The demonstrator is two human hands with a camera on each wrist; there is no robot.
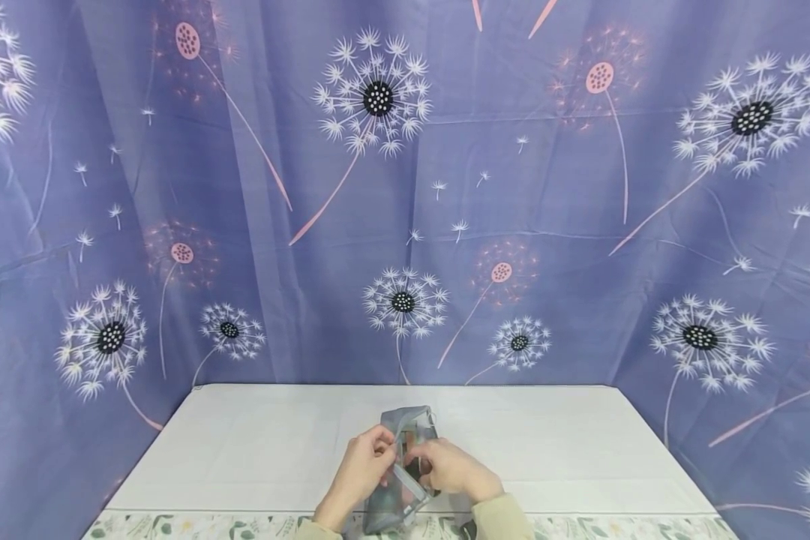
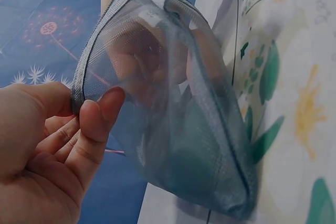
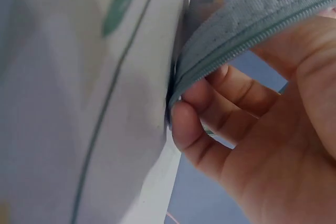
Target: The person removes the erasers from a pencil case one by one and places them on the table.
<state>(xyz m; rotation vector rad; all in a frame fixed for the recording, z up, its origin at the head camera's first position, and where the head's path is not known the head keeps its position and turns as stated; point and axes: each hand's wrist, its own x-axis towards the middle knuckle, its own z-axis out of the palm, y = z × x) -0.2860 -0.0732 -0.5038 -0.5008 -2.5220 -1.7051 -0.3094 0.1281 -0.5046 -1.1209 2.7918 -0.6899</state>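
A grey-blue mesh zip pouch (image 1: 382, 508) lies on the table in front of me, its zipped side spread apart. My left hand (image 1: 362, 466) pinches one zipper edge (image 2: 79, 85) between thumb and fingers, as the left wrist view shows. My right hand (image 1: 454, 466) reaches into the mouth of the pouch from the right. In the right wrist view its fingers (image 3: 189, 124) are bent beside the other zipper band (image 3: 252, 30), which hides the thumb and index tips. Brown and dark contents show inside the opening; I cannot tell whether the right hand grips any of them.
The white table (image 1: 263, 442) carries a leaf-patterned strip (image 1: 196, 526) along its front edge. Purple curtains (image 1: 310, 315) with dandelion prints stand behind it and at both sides. A small dark thing (image 1: 469, 529) lies by my right sleeve.
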